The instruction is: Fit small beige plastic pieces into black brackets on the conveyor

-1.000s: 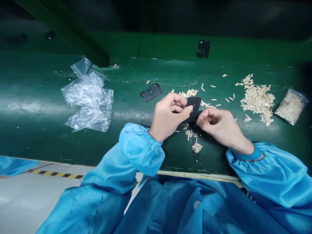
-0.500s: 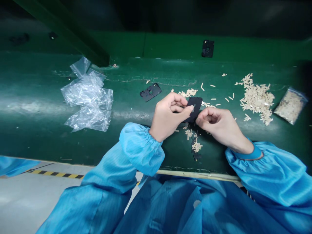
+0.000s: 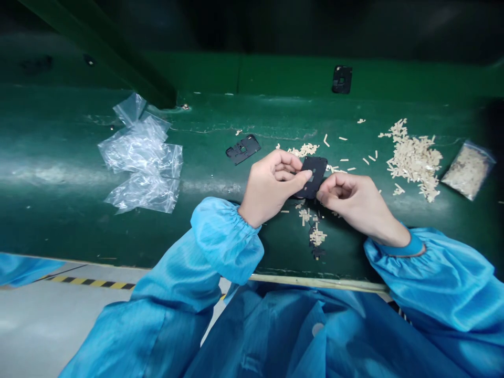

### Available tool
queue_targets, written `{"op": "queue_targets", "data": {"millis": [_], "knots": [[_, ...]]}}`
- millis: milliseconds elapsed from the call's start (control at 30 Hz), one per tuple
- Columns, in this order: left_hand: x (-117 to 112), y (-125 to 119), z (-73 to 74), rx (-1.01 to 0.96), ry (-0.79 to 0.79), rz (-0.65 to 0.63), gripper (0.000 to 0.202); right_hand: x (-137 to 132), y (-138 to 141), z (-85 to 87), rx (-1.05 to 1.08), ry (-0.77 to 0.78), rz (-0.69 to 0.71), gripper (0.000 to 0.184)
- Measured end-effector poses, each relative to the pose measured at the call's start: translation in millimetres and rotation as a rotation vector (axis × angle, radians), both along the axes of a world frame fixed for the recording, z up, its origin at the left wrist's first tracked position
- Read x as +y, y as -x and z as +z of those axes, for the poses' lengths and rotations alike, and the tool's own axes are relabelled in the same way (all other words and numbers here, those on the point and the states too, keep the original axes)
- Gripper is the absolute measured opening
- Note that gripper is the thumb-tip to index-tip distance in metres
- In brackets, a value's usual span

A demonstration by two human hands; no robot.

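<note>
- Your left hand (image 3: 271,184): narrow grip, holding the plate, thumb laid across its face and fingers curled around its left edge; wrist raised, forearm angled in from the left.
- Matte black plastic plate (image 3: 311,177) with a small central opening: held between both hands, just above the worktop, its face turned up so the opening shows.
- Your right hand (image 3: 344,197): narrow and curled, fingertips (image 3: 319,195) at the plate's lower right edge; you cannot tell whether they grip it.
- Blue smock sleeves (image 3: 224,236): gathered at elastic cuffs, near the worktop's front edge.
- Green worktop (image 3: 59,220): carries the items below.
- Black perforated plastic frame (image 3: 243,149): flat, left of your hands.
- Cream strips (image 3: 413,157): heaped to the right, scattered near your hands.
- Clear zip bag of cream strips (image 3: 468,170): far right.
- Crumpled clear plastic bags (image 3: 139,157): far left, kept apart from the strips.
</note>
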State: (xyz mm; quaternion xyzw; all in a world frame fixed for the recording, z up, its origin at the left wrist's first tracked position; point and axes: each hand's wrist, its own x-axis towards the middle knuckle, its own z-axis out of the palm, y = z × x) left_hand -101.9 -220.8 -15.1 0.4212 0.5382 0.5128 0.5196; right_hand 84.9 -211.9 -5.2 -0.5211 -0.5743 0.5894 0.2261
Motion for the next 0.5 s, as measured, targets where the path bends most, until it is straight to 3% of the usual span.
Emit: {"op": "queue_targets", "data": {"millis": [400,500], "knots": [[0.7,3.4,2.6,-0.107,0.113,-0.020,0.024,0.7,-2.4,1.8,0.045,0.004,0.019,0.006],[0.8,4.4,0.1,-0.137,0.137,0.014,0.027,-0.2,-1.3,2.4,0.074,0.020,-0.031,0.014]]}}
